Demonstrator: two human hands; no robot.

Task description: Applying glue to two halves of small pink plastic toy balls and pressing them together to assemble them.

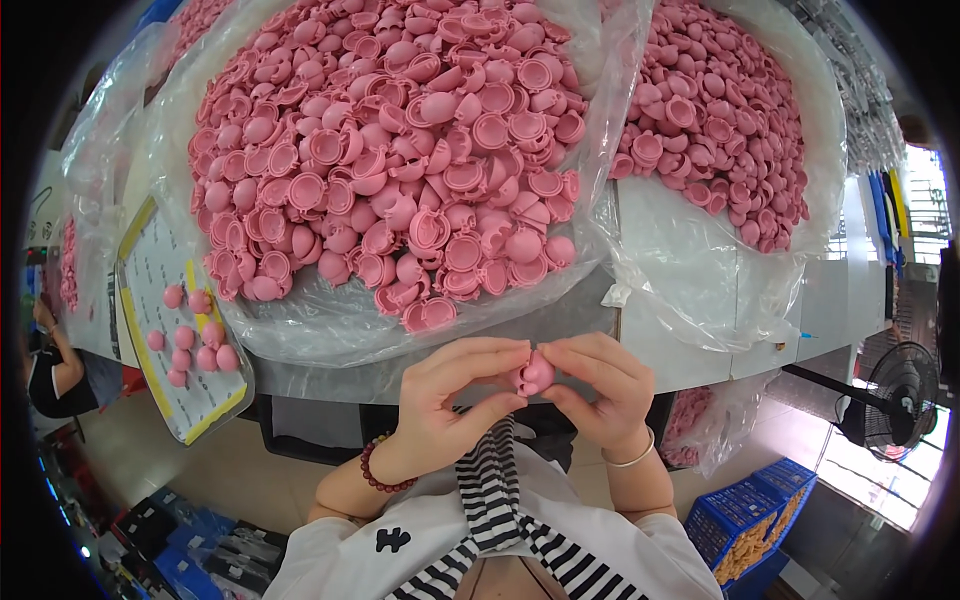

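Between my two hands, in front of my chest near the table's edge, is a small round pink plastic piece. My left hand pinches it from the left with thumb and fingers. From the other side, the fingertips of my right hand close on the same piece. Part of it is hidden behind my fingers. Beyond my hands lies a big heap of pink hollow half-shells on a clear plastic sheet.
At left, a yellow-edged tray holds several closed pink balls. A second pink heap lies at far right. Blue crates and a black fan stand at right. Another person is at far left.
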